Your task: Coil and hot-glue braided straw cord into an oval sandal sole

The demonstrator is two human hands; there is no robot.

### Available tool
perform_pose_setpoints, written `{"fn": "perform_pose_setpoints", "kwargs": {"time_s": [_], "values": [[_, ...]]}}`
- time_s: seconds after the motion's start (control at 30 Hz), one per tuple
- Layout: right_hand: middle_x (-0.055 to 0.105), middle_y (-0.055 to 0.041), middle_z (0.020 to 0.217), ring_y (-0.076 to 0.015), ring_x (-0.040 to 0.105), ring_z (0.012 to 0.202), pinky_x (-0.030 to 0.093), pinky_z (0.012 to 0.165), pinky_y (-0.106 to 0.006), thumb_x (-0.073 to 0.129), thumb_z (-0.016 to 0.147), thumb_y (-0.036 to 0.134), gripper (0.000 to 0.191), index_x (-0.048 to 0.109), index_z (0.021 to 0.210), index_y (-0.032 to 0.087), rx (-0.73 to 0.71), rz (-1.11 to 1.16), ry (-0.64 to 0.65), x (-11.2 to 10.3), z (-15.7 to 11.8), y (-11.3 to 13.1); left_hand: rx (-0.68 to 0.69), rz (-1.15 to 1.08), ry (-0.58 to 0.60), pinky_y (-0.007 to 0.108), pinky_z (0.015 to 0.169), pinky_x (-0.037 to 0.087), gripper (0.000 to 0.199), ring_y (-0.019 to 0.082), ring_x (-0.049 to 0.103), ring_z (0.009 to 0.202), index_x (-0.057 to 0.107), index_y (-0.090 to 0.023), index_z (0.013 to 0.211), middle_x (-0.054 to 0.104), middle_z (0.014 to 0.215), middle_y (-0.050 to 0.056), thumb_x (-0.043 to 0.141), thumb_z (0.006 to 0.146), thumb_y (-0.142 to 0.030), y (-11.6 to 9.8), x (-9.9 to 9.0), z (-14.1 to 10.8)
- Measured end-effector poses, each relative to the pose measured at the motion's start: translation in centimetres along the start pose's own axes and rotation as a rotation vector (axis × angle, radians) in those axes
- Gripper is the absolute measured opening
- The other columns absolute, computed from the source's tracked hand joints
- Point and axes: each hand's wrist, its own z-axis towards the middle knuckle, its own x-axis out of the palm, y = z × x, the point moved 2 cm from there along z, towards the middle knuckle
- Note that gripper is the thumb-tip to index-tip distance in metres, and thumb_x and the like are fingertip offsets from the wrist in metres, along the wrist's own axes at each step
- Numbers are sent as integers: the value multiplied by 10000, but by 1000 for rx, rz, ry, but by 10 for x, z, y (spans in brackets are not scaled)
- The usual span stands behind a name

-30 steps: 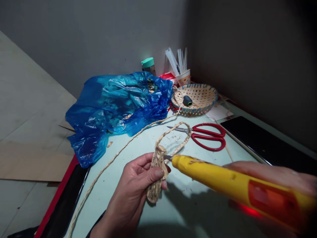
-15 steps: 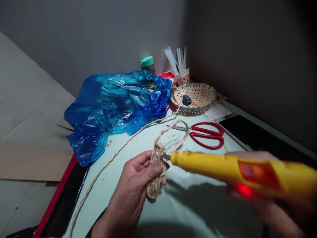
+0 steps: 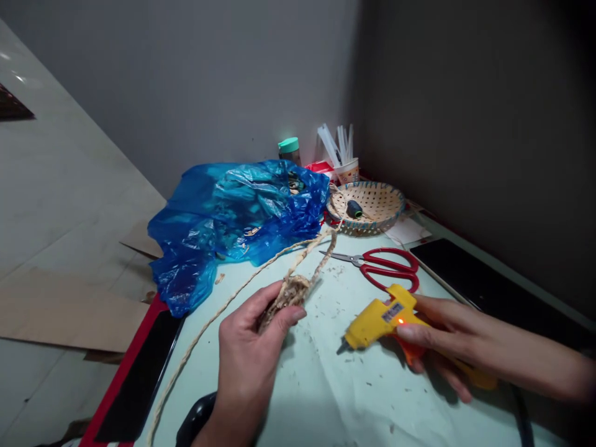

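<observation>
My left hand (image 3: 249, 347) is closed around a small coiled piece of braided straw cord (image 3: 295, 289), thumb across its near side. From its top, a loop of the same cord rises toward the basket. A long strand of braided cord (image 3: 228, 301) runs along the left of the table. My right hand (image 3: 449, 332) is on a yellow hot glue gun (image 3: 372, 324), fingers around its handle and orange trigger. The gun lies low over the table, its dark nozzle pointing down and left, apart from the coil. An orange light glows on its side.
Red-handled scissors (image 3: 388, 267) lie behind the glue gun. A woven basket (image 3: 379, 198) holds a dark thread spool (image 3: 354, 209). A blue plastic bag (image 3: 233, 205) covers the back left. Glue sticks stand in a paper cup (image 3: 348, 171). A black flat object (image 3: 484, 279) lies right.
The glue gun has moved away from the coil, down and to the right, and turned so its nozzle points down. The coil has tilted in my left hand. The view has shifted slightly.
</observation>
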Motion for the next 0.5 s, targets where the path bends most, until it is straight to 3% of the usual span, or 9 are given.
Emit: {"fn": "perform_pose_setpoints", "kwargs": {"time_s": [0.1,0.17,0.23,0.3,0.37,0.43,0.5], "values": [[674,-86,868,-244,658,769,486,716,-362,365,892,819,655,646,919,228,-10,-376,-123,-4,-4,1,46,-1,10,235,719,535,222,175,684,718,840,-272,758,805,774,-33,898,587,-143,-3,1,-6],[655,-65,788,-253,639,732,463,711,-392,331,919,804,639,657,880,255,-17,-619,-240,-9,-9,4,51,4,18,223,672,532,210,162,675,667,835,-286,729,794,731,-50,899,580,-153,-3,2,-8],[647,-44,754,-221,604,606,438,606,-375,327,961,749,587,629,843,259,-83,-738,-377,-13,-14,12,51,-1,36,218,629,530,196,156,668,630,830,-293,711,785,706,-60,894,574,-169,-2,3,-10],[673,-45,849,-210,632,646,460,587,-353,356,1018,622,460,625,937,258,-315,-783,-607,-16,-20,30,74,-12,60,226,628,541,170,163,678,635,828,-294,713,785,709,-59,865,590,-183,1,4,-11],[679,-62,1036,-216,663,845,509,685,-336,398,1051,475,322,598,1146,241,-646,-808,-838,-15,-28,54,105,-13,77,234,649,553,162,172,692,660,829,-292,730,789,720,-57,833,604,-190,4,6,-12],[645,-96,1172,-231,590,1065,492,847,-341,435,1051,360,312,572,1254,168,-871,-854,-905,-11,-30,78,122,-2,88,228,666,555,173,166,699,668,831,-291,750,793,728,-58,823,610,-190,6,7,-12],[582,-107,1328,-235,493,1217,422,1019,-369,433,1050,293,350,542,1334,120,-966,-847,-805,-7,-25,95,136,12,112,216,675,552,179,156,699,668,832,-291,768,796,736,-60,825,620,-190,7,7,-11]]}}
